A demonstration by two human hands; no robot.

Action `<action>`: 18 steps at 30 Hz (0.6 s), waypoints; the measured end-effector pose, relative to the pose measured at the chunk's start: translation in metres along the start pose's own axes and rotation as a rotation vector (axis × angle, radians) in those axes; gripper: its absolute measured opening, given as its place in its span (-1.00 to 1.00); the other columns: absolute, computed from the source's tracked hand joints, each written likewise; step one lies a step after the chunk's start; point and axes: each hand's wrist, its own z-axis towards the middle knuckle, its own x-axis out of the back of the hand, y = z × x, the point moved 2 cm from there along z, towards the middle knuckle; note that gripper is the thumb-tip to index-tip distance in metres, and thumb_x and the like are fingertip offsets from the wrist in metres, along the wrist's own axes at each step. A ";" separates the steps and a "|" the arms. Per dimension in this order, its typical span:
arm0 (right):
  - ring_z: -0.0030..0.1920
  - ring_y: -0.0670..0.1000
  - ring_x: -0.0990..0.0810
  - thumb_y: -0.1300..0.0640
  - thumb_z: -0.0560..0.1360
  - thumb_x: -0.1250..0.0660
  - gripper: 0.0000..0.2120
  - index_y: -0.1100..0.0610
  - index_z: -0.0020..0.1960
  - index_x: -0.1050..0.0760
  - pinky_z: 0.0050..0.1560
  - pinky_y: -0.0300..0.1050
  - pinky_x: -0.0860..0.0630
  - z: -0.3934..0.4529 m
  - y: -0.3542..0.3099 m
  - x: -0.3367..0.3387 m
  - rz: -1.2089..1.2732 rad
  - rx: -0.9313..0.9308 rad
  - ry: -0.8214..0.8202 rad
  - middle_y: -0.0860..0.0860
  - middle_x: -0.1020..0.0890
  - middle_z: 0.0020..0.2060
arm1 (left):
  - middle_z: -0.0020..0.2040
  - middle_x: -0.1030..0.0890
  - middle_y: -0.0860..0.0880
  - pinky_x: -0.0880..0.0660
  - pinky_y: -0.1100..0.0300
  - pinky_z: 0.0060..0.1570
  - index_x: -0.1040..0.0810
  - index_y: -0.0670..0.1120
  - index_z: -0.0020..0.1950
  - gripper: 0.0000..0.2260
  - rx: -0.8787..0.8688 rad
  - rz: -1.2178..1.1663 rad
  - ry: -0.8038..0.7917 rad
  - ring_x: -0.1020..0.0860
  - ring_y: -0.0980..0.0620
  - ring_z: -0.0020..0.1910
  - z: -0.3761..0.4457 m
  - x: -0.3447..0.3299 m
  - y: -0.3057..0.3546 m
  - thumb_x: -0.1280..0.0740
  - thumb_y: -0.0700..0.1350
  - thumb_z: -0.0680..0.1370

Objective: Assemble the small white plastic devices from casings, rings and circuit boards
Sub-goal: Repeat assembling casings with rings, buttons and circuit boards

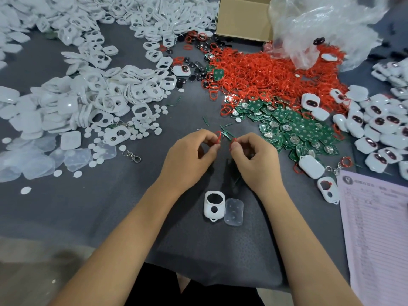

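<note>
Both hands point(223, 151) pinching red rings point(218, 137), heaps well apart.

The pink printed form point(375, 228) at the right carries rows of text too blurred to read.

Bright, even light; edges bowed, perhaps slightly soft.

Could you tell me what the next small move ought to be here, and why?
Probably bring a red ring down into the white casing: the left hand and right hand each pinch a ring, and the casing lies open below, its holes empty.
</note>
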 end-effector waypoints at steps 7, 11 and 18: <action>-0.31 -0.07 -0.56 0.07 0.55 -0.48 -0.82 -0.06 -0.05 -0.46 -0.21 -0.11 -0.48 0.003 -0.002 0.000 0.007 0.015 0.088 -0.18 -0.65 -0.23 | -0.10 -0.64 0.24 -0.58 0.03 -0.16 -0.62 0.09 0.07 -0.93 0.046 -0.056 0.050 -0.59 0.03 -0.27 -0.001 0.001 -0.002 -0.43 -0.01 0.60; -0.28 -0.05 -0.59 0.07 0.55 -0.40 -0.83 -0.12 0.12 -0.53 -0.19 0.06 -0.56 -0.003 -0.006 -0.006 0.010 0.146 0.021 -0.20 -0.64 -0.15 | -0.07 -0.68 0.19 -0.57 -0.02 -0.14 -0.64 0.05 0.12 -0.90 0.049 -0.054 0.043 -0.60 0.02 -0.26 -0.002 0.005 0.001 -0.37 0.02 0.66; -0.10 -0.14 -0.63 0.27 0.58 -0.41 -0.73 -0.01 0.21 -0.65 -0.09 -0.30 -0.50 0.003 -0.026 -0.030 0.029 0.387 -0.096 -0.15 -0.67 0.00 | -0.22 -0.61 0.02 -0.49 -0.07 -0.21 -0.56 -0.02 0.03 -0.83 0.056 -0.084 0.090 -0.54 0.01 -0.30 -0.018 0.024 -0.002 -0.22 -0.04 0.73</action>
